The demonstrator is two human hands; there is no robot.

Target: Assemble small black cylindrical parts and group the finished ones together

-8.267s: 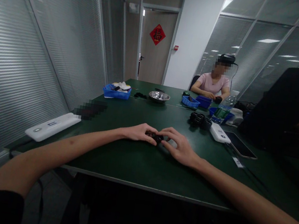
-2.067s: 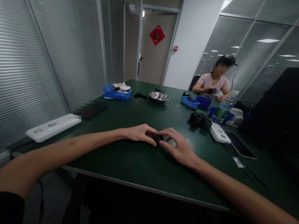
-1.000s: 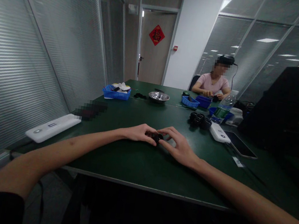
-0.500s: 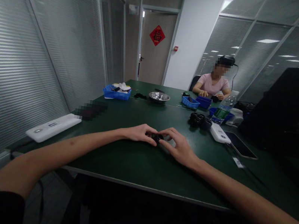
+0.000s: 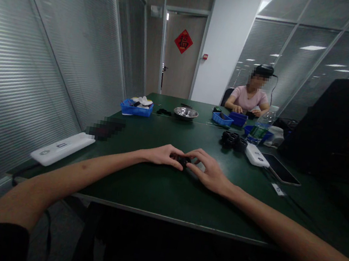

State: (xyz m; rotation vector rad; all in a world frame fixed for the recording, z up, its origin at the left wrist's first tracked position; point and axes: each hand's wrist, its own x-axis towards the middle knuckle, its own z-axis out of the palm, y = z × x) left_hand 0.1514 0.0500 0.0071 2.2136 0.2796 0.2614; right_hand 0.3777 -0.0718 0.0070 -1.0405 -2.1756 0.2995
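Observation:
Both of my hands meet over the middle of the dark green table (image 5: 164, 195). Between them is a small black part (image 5: 184, 161), mostly covered by fingers, so its kind does not show. My left hand (image 5: 165, 155) grips it from the left, with the thumb at the near side. From the right, my right hand (image 5: 208, 171) pinches it with thumb and fingertips. Further right, a cluster of black ring-like parts (image 5: 231, 140) lies on the table, apart from both hands.
White power banks lie at left (image 5: 61, 148) and right (image 5: 256, 156), the right one beside a phone (image 5: 281, 169). A water bottle (image 5: 260, 127), blue trays (image 5: 137, 108) and a steel bowl (image 5: 186, 114) stand farther back. Across the table sits a person (image 5: 250, 98).
Hardly anything differs. The black part appears slightly turned between my fingers, while both hands and arms stay in place.

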